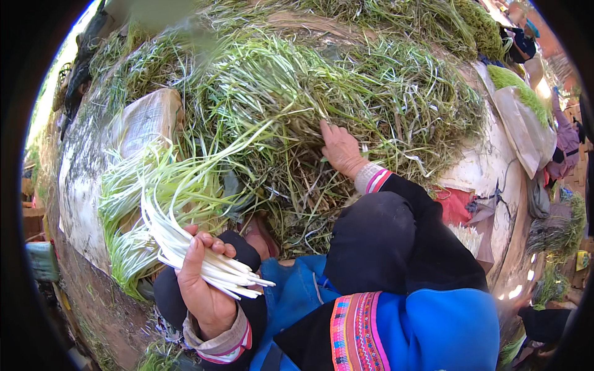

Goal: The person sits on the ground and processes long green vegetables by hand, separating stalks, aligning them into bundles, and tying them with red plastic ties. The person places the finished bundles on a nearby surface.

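My left hand is closed around a bunch of long white stems, cut or root ends pointing right and pale green leaves trailing up and away. My right hand reaches forward into a large heap of green leafy stalks, fingertips at its browner, tangled edge; whether it grips any stalk is unclear. Left of my knees lies a pile of pale green and white stems, close beside the held bunch.
A woven sack bundle lies at the left. A red plastic bag with white stem ends stands right of my knee. Withered stalks cover the ground ahead. Other people and a green-topped sack are at the far right.
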`<state>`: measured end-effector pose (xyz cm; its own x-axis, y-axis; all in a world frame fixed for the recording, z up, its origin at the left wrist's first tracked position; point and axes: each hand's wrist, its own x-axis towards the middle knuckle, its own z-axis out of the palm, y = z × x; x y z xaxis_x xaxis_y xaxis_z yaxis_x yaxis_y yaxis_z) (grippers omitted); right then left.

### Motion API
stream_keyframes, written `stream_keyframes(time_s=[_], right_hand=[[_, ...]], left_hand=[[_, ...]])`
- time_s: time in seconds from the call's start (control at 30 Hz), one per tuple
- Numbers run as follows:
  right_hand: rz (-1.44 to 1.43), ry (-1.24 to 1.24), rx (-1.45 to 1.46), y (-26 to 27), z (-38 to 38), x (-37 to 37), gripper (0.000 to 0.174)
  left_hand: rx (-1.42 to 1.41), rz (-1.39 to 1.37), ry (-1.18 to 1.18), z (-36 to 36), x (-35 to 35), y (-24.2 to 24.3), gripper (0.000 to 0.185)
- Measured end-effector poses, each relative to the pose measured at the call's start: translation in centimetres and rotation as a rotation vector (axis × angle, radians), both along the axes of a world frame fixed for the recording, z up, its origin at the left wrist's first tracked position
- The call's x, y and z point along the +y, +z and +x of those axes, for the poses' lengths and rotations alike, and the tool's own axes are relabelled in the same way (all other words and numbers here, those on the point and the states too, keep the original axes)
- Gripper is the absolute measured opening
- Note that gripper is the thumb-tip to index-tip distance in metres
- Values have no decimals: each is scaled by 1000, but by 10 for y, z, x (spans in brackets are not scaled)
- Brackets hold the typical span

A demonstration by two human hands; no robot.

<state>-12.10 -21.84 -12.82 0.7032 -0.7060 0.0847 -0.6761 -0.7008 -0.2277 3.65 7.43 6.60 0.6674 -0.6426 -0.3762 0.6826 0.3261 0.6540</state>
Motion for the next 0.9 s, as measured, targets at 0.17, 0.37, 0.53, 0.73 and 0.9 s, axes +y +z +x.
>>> stream_keyframes(time_s=[0.17,0.37,0.53,0.73,0.9], right_hand=[[375,-60,-121,43,-10,-13,38],[325,-103,-712,119,-11,-32,31],[165,-141,-433,127,7,-37,36],[231,8,-54,90,-4,-6,73],[-21,409,-493,198,-14,38,80]], left_hand=[[14,-65,-45,-1,8,2,28],[35,-114,-48,0,10,0,28],[-17,-146,-49,7,8,0,28],[-64,-295,12,32,14,29,30],[86,-208,-158,13,10,55,31]])
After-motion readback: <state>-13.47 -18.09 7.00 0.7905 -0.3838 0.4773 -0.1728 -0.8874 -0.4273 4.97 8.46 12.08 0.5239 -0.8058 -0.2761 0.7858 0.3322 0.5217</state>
